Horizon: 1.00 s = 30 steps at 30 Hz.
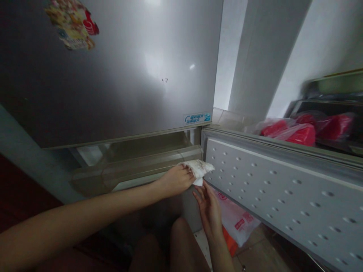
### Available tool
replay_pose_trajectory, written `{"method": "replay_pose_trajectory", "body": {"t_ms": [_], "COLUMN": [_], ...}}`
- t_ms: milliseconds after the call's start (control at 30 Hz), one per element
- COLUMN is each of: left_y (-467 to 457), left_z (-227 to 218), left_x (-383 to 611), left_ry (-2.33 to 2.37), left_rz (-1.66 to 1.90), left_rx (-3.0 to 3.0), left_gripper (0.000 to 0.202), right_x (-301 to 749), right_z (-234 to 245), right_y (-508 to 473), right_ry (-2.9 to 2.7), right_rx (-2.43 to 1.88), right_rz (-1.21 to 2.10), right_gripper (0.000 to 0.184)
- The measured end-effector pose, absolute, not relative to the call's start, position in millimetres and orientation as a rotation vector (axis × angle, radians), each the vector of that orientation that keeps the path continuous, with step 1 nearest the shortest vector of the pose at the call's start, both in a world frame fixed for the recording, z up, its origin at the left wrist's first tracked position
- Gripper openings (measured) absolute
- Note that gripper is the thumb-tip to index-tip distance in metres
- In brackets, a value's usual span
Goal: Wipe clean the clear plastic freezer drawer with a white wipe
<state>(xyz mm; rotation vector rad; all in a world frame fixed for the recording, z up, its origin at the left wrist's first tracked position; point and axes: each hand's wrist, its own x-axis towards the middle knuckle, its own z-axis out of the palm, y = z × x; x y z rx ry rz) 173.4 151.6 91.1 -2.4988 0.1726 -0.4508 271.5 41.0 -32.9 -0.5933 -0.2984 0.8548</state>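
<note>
My left hand [177, 180] reaches in from the left, its fingers closed on a crumpled white cloth [200, 166] with brownish stains. The cloth is at the right end of the open lower compartment of a refrigerator, close to the hinge side of its door. Just below it, my right hand [209, 207] is raised with the palm turned inward and the fingers apart. Its fingertips are at the cloth's lower edge; whether they touch it I cannot tell. The swung-out lower door [272, 189] shows a dimpled grey inner panel.
Above is the closed silver upper door [127, 75], with a food sticker [72, 24]. A pale drawer front [147, 164] spans the compartment. Below the open door lie a white plastic bag [236, 217] and something orange [230, 241]. Red bagged items [300, 130] sit behind the door.
</note>
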Motion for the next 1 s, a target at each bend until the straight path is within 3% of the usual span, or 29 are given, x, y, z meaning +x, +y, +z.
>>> {"method": "replay_pose_trajectory", "body": {"t_ms": [233,600,1000], "left_y": [150.5,157.5,143.6], "left_z": [129.4,68.9,89.5], "left_x": [176.2,167.3,173.8], "left_ry": [0.145,0.192,0.033], "left_rz": [-0.497,-0.421,-0.462], "left_rx": [-2.413,-2.461,-2.439], "left_gripper": [0.039,0.024,0.034], "right_x": [268.6,273.2,271.1], "right_z": [-30.9,-30.2,-38.0], "right_y": [40.4,35.8,35.9], "right_ry": [-0.276,-0.292,-0.280], "right_rx": [-0.629,-0.642,-0.616], "right_rz": [0.866,0.828,0.850], "right_gripper": [0.030,0.028,0.026]}}
